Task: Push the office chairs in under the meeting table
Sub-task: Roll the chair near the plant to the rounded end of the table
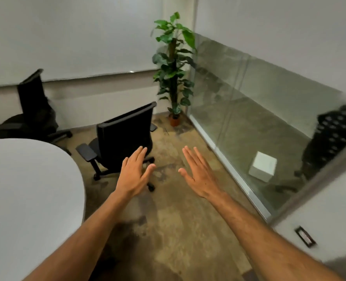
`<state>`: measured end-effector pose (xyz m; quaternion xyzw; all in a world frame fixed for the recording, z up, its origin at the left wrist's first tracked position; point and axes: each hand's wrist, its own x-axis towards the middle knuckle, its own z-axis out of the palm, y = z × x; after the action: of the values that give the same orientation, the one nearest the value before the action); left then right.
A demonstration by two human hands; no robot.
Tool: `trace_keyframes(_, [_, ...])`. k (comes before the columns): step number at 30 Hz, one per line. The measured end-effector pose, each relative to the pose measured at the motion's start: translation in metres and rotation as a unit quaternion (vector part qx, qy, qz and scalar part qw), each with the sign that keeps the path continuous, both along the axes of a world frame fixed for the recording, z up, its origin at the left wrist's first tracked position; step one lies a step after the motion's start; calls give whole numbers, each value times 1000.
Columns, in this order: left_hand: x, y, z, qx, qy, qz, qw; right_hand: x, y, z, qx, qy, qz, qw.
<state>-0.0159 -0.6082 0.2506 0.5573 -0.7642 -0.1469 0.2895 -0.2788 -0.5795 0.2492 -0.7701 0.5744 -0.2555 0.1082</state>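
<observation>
Mottled brown floor (180, 220), black mesh-backed office chair (125, 134) beside white table (26, 189), both hands spread flat, empty

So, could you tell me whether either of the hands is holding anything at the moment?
Nothing is held: the left hand and right hand are open and flat, short of the nearer chair.

Tabletop (26, 189) at left; near chair (125, 136) just right of it; far chair (32, 110) behind; potted plant (174, 67) in far corner.
</observation>
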Motion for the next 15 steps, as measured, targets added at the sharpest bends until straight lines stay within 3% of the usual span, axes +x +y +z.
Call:
trace_keyframes(10, [53,-204,-4,-5,-2,164,986,33,-283,12,10,-29,125,992])
trace_keyframes(15, [95,-324,-19,-5,-44,197,979,62,-421,-9,27,-21,126,991])
